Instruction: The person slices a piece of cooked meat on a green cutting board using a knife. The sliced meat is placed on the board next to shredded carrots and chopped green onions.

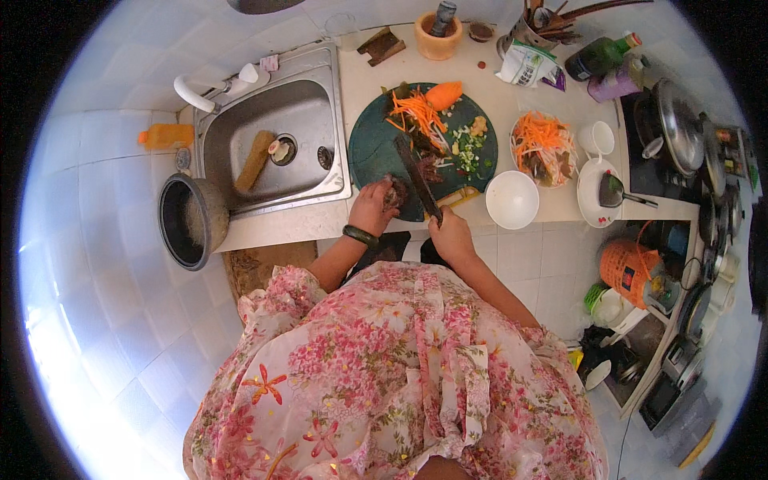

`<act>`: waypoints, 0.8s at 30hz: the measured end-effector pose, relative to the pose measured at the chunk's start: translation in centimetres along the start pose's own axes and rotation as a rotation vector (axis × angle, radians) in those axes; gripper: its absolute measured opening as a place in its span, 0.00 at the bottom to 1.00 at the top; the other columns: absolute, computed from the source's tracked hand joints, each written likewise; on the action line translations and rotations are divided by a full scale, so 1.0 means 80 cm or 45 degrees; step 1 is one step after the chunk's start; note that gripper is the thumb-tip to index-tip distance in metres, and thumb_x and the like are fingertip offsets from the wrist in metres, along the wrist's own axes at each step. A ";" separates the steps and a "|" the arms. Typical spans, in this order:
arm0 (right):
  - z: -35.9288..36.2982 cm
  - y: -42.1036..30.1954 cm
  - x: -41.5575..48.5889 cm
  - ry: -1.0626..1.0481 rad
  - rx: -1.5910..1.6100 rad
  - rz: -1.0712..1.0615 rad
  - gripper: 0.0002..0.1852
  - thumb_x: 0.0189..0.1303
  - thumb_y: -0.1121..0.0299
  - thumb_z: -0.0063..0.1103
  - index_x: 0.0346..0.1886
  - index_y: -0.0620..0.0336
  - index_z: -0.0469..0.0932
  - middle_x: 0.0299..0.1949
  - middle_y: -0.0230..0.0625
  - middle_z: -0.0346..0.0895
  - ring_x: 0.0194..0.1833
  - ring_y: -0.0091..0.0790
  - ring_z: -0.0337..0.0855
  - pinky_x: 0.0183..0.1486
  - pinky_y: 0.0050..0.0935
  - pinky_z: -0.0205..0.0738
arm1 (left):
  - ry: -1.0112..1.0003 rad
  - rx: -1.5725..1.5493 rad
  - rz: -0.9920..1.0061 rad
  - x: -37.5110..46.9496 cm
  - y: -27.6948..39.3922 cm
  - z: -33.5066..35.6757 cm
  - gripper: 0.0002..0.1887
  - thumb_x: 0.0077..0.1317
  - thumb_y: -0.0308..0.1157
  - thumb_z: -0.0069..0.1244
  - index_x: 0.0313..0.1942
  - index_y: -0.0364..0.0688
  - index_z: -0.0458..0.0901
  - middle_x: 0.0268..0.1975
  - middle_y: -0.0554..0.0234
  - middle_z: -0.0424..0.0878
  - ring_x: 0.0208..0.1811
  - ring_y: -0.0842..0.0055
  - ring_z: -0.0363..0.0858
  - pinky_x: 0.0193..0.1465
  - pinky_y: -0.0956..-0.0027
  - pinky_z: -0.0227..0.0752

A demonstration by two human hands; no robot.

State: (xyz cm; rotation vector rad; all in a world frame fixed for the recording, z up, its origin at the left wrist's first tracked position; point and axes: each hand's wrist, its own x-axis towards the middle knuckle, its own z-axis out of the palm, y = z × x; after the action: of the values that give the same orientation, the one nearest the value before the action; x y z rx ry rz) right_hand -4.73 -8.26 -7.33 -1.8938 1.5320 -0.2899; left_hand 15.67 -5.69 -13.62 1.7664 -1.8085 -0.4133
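My left hand [373, 207] presses a dark reddish lump of food [395, 191], perhaps meat, onto the near part of a round dark green cutting board [375, 141]. In my right hand [451, 237] is the handle of a kitchen knife [416, 174], whose dark blade slants up and left over the board, beside the lump. Shredded carrot [417, 110] and dark strips lie beyond the blade. A cut carrot piece [444, 95] sits at the board's far edge. To the right are chopped pale and green bits [469, 144], with a ginger-like knob [478, 126].
A white bowl [512, 200] and a plate of shredded carrot [543, 150] stand right of the board. The steel sink [240, 120] holds a loofah-like brown roll [255, 161]. A dark basin [195, 222] leans at the counter's left end. A mortar [438, 45] stands behind.
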 end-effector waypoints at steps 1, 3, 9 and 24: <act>-0.004 0.000 -0.004 0.004 -0.029 -0.025 0.13 0.60 0.66 0.53 0.38 0.69 0.74 0.29 0.60 0.78 0.34 0.62 0.80 0.39 0.53 0.74 | -0.032 -0.012 -0.035 -0.002 0.002 0.000 0.36 0.48 0.31 0.66 0.58 0.37 0.70 0.53 0.47 0.76 0.56 0.52 0.72 0.60 0.56 0.66; -0.011 0.001 -0.014 -0.005 -0.050 -0.058 0.12 0.60 0.66 0.53 0.36 0.69 0.74 0.28 0.59 0.78 0.33 0.62 0.80 0.38 0.53 0.73 | -0.091 -0.036 -0.105 -0.001 0.009 -0.004 0.35 0.48 0.31 0.66 0.57 0.36 0.71 0.55 0.48 0.76 0.59 0.54 0.70 0.63 0.57 0.65; -0.010 0.012 -0.033 -0.046 -0.025 -0.069 0.12 0.61 0.66 0.53 0.34 0.69 0.72 0.26 0.60 0.77 0.32 0.62 0.79 0.37 0.54 0.72 | -0.140 -0.023 -0.175 0.000 0.027 -0.005 0.34 0.48 0.31 0.65 0.56 0.35 0.71 0.56 0.48 0.75 0.59 0.54 0.70 0.63 0.58 0.65; -0.018 0.006 -0.040 -0.164 -0.099 -0.007 0.14 0.61 0.66 0.52 0.36 0.72 0.73 0.28 0.62 0.78 0.34 0.62 0.81 0.41 0.54 0.75 | -0.079 -0.060 -0.094 -0.011 0.031 0.016 0.33 0.47 0.30 0.65 0.54 0.33 0.71 0.54 0.45 0.76 0.56 0.52 0.72 0.60 0.57 0.67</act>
State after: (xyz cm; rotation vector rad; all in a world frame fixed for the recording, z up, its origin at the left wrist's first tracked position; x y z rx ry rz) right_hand -6.83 -5.86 -5.81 -1.9380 1.4710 -0.1100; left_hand 12.86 -4.85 -13.35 1.8106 -1.7648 -0.5417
